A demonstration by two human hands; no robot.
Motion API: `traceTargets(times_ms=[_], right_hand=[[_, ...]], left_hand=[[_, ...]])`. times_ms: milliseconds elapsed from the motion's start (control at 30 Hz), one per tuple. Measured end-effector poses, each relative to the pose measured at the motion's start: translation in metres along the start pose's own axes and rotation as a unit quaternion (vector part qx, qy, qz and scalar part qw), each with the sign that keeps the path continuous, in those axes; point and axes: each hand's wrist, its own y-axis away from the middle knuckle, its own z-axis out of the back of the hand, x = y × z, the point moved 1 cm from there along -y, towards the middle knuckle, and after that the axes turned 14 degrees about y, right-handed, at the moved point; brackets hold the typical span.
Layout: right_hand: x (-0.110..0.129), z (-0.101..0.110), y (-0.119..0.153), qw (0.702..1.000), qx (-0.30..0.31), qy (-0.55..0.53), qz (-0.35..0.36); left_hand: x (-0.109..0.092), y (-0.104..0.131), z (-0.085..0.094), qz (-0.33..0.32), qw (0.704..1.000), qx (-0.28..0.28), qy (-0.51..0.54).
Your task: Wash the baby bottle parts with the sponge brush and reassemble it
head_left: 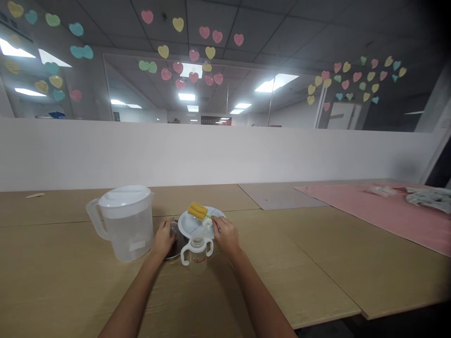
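My right hand (226, 233) pinches the thin green handle of a bottle brush with a yellow sponge head (198, 211). The sponge head is over a pale plate (186, 224) with dividing lines. A small clear piece (207, 227) is at the plate's right side, below my right fingers. My left hand (164, 239) is curled at the left side of a dark, shiny metal dish (178, 246); what its fingers hold is hard to make out. Between my hands and nearer to me, a clear baby bottle (198, 258) with two white handles and red lettering stands upright without a lid.
A large translucent pitcher (129, 230) with a lid stands left of my left hand. Pink sheeting (384, 211) with crumpled cloth (430, 199) covers the table's right side. A flat wooden stick (35, 195) lies far left. A low white wall (211, 155) with glass above borders the table.
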Motion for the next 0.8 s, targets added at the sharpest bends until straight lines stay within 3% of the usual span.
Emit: traceTargets(times_ms=[133, 233, 300, 367, 400, 500, 600, 800], right_hand=[[0.000, 0.000, -0.001, 1.000, -0.003, 0.001, -0.005], [-0.001, 0.001, -0.001, 1.000, -0.019, 0.000, -0.024], [-0.003, 0.003, -0.002, 0.998, -0.033, 0.000, -0.049], [-0.005, 0.004, -0.003, 0.996, -0.043, -0.004, -0.082], [-0.007, 0.004, -0.003, 0.994, -0.046, -0.006, -0.100], [-0.012, 0.005, -0.004, 0.988, -0.044, -0.004, -0.151], [-0.015, 0.003, -0.004, 0.984, -0.031, 0.001, -0.175], [-0.015, 0.004, -0.004, 0.984, -0.024, -0.013, -0.178]], left_hand=[[-0.010, -0.004, 0.015, -0.030, 0.998, -0.061, 0.013], [-0.033, -0.015, 0.021, -0.073, 0.992, -0.095, 0.049], [-0.053, -0.028, 0.014, -0.089, 0.995, -0.001, 0.047], [-0.072, -0.042, 0.000, -0.064, 0.986, 0.155, -0.006], [-0.081, -0.049, -0.007, -0.065, 0.980, 0.189, -0.014], [-0.095, -0.066, -0.027, -0.067, 0.967, 0.241, -0.035], [-0.097, -0.072, -0.041, -0.072, 0.957, 0.276, -0.051], [-0.089, -0.066, -0.051, -0.077, 0.944, 0.317, -0.059]])
